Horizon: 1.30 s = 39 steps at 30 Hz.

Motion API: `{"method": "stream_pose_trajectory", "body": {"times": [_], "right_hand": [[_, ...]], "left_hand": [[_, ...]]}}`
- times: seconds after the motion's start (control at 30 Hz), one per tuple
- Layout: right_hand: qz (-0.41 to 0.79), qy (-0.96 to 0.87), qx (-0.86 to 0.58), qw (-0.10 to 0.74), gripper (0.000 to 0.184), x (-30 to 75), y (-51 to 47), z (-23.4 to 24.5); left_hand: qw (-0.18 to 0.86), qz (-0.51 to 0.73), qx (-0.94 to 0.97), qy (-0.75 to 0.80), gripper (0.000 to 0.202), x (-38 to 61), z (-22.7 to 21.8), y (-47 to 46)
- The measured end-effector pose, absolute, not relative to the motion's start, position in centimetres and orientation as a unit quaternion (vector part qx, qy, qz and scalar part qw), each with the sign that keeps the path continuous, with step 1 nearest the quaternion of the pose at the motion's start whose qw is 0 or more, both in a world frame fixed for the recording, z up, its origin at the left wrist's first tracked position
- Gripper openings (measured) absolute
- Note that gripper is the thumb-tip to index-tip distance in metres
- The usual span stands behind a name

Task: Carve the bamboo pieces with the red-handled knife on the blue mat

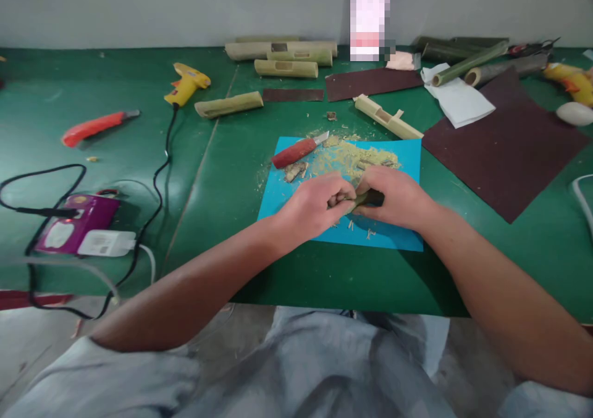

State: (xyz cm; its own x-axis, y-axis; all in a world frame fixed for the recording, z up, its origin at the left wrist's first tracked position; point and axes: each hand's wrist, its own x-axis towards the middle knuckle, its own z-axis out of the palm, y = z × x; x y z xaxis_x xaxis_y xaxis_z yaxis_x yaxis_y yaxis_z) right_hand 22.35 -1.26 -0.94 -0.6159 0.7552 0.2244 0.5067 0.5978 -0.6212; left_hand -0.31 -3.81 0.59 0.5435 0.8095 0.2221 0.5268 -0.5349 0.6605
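Observation:
Both of my hands meet over a blue sheet [403,236]. A small dark greenish-brown piece [368,199] shows between them; its kind is hard to make out. My right hand [393,196] is closed on this piece. With bent fingers pinched together, my left hand [319,205] touches the piece's left end, where the fingers hide what they grip. Just beyond my hands, pale shavings [345,157] are spread over the sheet. A knife with a red handle [295,152] lies at its upper left, beside some rough bark bits [295,171].
Cut bamboo tubes [287,68] lie at the back, and a notched one [388,117] sits beyond the sheet. Brown sheets [504,152] and a white cloth [458,100] are at right. Leftward are a yellow glue gun [188,84], a red cutter [95,128] and a purple power strip [76,223] with cords.

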Motion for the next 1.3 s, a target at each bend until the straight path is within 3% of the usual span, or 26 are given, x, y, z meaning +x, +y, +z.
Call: {"method": "stream_pose_trajectory", "body": {"times": [0.57, 1.3], "right_hand": [[0.259, -0.863, -0.363, 0.239, 0.017, 22.29, -1.22, -0.81], [0.271, -0.87, -0.344, 0.228, 0.011, 22.52, -1.04, -0.45]], "left_hand": [[0.134, 0.249, 0.907, 0.312, 0.011, -0.45, -0.01, -4.17], [0.142, 0.265, 0.899, 0.319, 0.01, -0.55, -0.1, -4.02]]}}
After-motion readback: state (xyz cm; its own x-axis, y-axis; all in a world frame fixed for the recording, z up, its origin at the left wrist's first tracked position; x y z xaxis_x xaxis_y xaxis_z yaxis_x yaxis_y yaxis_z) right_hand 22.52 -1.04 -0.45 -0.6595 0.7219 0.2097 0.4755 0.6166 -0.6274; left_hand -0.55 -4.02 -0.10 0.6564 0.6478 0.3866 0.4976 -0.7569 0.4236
